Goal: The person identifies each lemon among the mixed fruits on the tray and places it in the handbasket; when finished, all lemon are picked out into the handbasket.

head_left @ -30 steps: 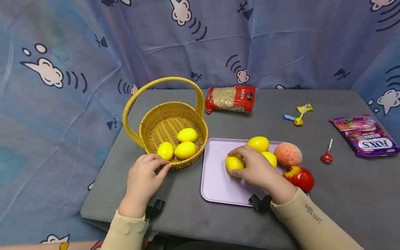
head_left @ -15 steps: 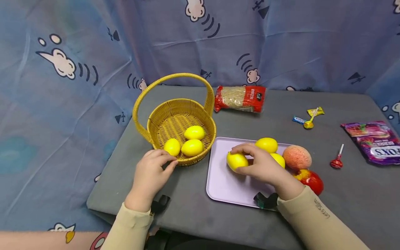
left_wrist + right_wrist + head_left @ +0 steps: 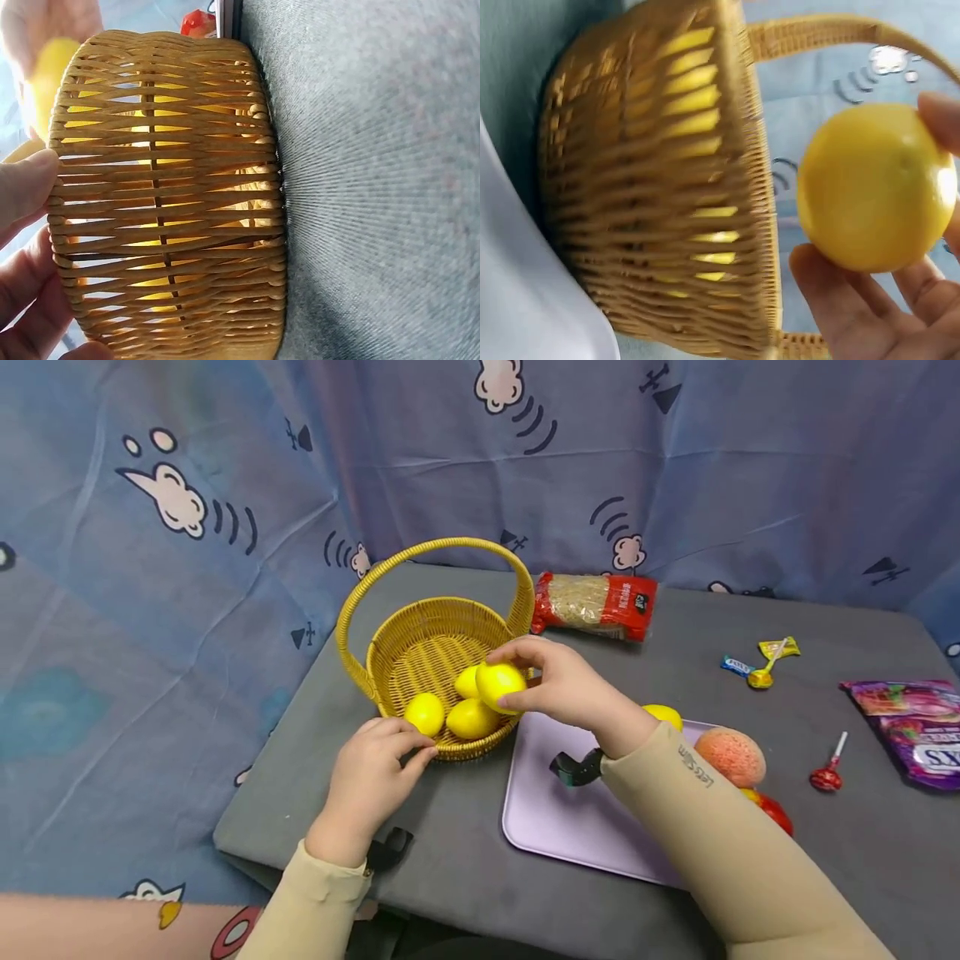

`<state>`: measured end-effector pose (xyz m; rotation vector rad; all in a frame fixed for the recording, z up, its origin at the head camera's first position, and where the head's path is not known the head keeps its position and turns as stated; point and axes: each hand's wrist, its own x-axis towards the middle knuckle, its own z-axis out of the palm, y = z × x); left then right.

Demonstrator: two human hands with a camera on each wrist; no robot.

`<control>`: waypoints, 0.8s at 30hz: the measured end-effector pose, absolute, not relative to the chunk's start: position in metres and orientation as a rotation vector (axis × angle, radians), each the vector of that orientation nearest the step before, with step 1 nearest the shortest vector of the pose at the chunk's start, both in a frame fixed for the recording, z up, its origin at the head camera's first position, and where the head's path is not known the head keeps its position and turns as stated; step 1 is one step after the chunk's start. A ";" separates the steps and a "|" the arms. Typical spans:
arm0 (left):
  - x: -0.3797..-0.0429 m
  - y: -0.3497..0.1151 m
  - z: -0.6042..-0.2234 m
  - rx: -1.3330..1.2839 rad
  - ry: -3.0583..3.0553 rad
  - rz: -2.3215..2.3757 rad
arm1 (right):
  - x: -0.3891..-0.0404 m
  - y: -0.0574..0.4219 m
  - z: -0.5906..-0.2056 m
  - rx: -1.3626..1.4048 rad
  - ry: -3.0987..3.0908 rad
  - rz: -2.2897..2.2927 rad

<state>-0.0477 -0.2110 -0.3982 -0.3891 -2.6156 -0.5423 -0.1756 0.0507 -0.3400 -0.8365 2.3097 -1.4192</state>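
In the head view my right hand [image 3: 570, 689] grips a yellow lemon [image 3: 501, 685] between thumb and fingers, above the right side of the wicker basket [image 3: 431, 618]. The right wrist view shows this lemon [image 3: 877, 187] just beyond the rim, level with the basket's opening. My left hand [image 3: 371, 772] pinches the basket's near rim; the left wrist view has its thumb [image 3: 26, 187] and fingertips at the woven edge. Inside the basket lie three lemons, one at the left [image 3: 425, 715], one at the front [image 3: 472, 718] and one partly hidden behind the held lemon.
A lilac tray [image 3: 547, 827] stands right of the basket, with a lemon [image 3: 663, 717], a peach [image 3: 731, 757] and a red fruit [image 3: 774, 814] partly behind my sleeve. Further off are a red-ended packet [image 3: 592, 604], lollipops [image 3: 827, 777], small sweets and a purple bag [image 3: 911, 727].
My right hand has lifted a lemon off the tray and carried it left and up to the basket. My left hand stays at the rim. The head view has shifted somewhat.
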 end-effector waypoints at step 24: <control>-0.048 -0.212 -0.398 -0.400 -2.616 -0.522 | -0.204 0.006 -0.354 -1.083 2.494 -0.724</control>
